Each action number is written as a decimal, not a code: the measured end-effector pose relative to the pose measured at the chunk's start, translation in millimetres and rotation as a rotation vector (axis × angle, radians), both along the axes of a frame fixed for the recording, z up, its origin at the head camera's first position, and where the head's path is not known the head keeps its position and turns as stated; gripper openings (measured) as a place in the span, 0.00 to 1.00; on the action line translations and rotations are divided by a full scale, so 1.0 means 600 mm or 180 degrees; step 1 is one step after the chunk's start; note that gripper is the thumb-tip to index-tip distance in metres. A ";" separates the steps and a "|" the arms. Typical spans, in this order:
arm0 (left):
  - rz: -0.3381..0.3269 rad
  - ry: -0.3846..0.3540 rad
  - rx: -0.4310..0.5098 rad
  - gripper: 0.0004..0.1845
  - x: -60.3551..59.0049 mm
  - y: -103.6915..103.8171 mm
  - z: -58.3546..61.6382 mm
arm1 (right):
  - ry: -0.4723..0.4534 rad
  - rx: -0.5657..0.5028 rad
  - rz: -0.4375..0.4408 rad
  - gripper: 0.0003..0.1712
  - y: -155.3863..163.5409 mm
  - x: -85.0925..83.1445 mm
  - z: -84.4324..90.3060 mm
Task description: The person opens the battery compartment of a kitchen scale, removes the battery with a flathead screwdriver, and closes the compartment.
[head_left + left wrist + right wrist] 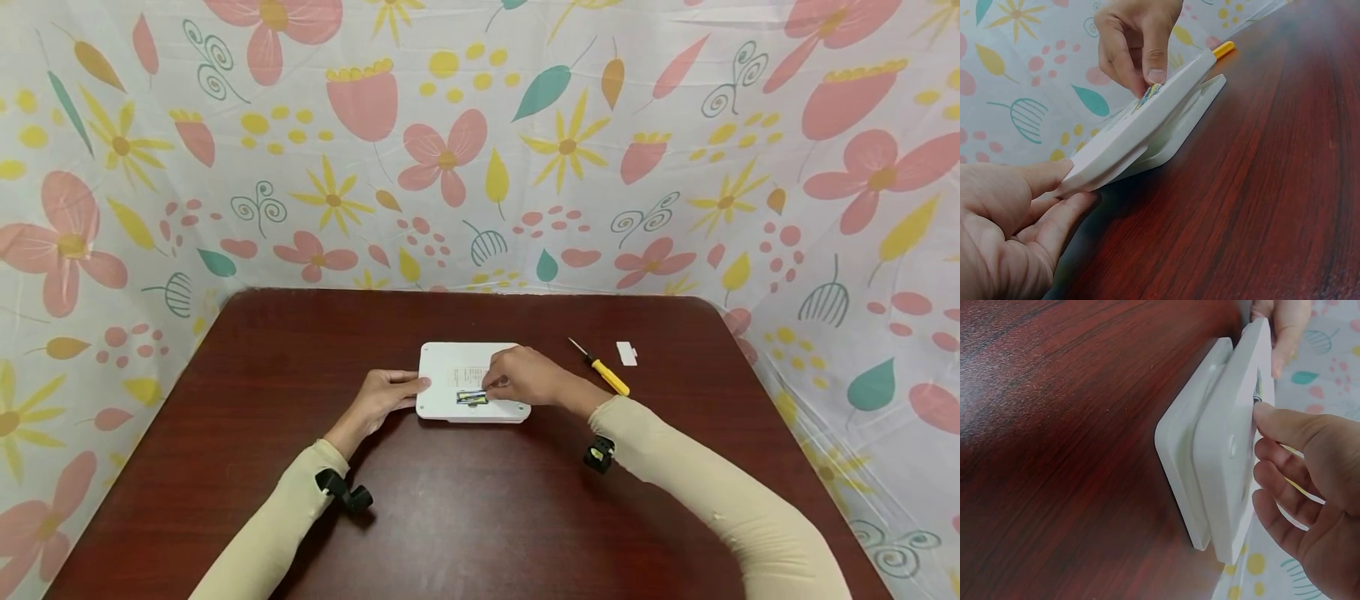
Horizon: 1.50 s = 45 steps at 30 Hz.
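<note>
A flat white device (450, 367) lies back-up on the dark wooden table (465, 517), with its battery slot open. My left hand (418, 386) grips the device's left edge, thumb on top and fingers underneath (1075, 181). My right hand (491, 388) reaches over the device, and its thumb and forefinger pinch a small battery (471, 397) sitting in the slot. In the left wrist view the battery (1149, 94) shows just under those fingertips. In the right wrist view the device (1222, 462) is seen edge-on, and the battery is mostly hidden.
A yellow-handled screwdriver (603, 371) lies to the right of the device. A small white cover (627, 353) lies beyond it. Floral cloth (480, 150) hangs behind and beside the table.
</note>
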<state>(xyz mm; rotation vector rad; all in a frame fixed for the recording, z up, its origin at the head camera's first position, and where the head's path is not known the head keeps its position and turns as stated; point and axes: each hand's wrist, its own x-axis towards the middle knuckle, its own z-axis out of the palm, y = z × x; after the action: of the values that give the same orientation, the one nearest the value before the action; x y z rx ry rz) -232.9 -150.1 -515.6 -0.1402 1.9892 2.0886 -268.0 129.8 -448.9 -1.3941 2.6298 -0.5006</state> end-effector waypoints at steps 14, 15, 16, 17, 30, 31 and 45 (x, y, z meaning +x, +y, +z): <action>0.0057 -0.0034 -0.0005 0.24 0.001 0.001 0.006 | 0.0670 0.0279 0.0273 0.05 -0.008 0.012 0.002; 0.0057 -0.0031 -0.0006 0.23 0.001 0.001 0.006 | 0.0688 0.0279 0.0285 0.05 -0.008 0.013 0.002; 0.0062 -0.0031 -0.0008 0.23 0.000 0.001 0.006 | 0.0700 0.0277 0.0292 0.05 -0.008 0.013 0.002; 0.0066 -0.0034 -0.0008 0.23 0.000 0.001 0.006 | 0.0706 0.0283 0.0295 0.05 -0.008 0.013 0.002; 0.0055 -0.0055 0.0021 0.23 -0.002 0.000 0.005 | 0.0843 0.0374 0.0461 0.12 -0.015 0.010 0.007; 0.0053 -0.0053 0.0028 0.23 -0.002 0.000 0.005 | 0.0877 0.0376 0.0488 0.12 -0.016 0.010 0.008; 0.0006 -0.0043 -0.0037 0.22 0.000 0.001 0.011 | 0.1570 0.0615 0.0655 0.05 -0.016 0.018 -0.004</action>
<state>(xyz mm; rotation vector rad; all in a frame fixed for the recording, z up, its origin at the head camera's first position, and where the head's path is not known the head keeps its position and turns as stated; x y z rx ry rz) -232.8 -149.4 -509.2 -0.1581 1.9946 2.0720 -257.4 120.0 -451.3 -1.8872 2.7341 0.1415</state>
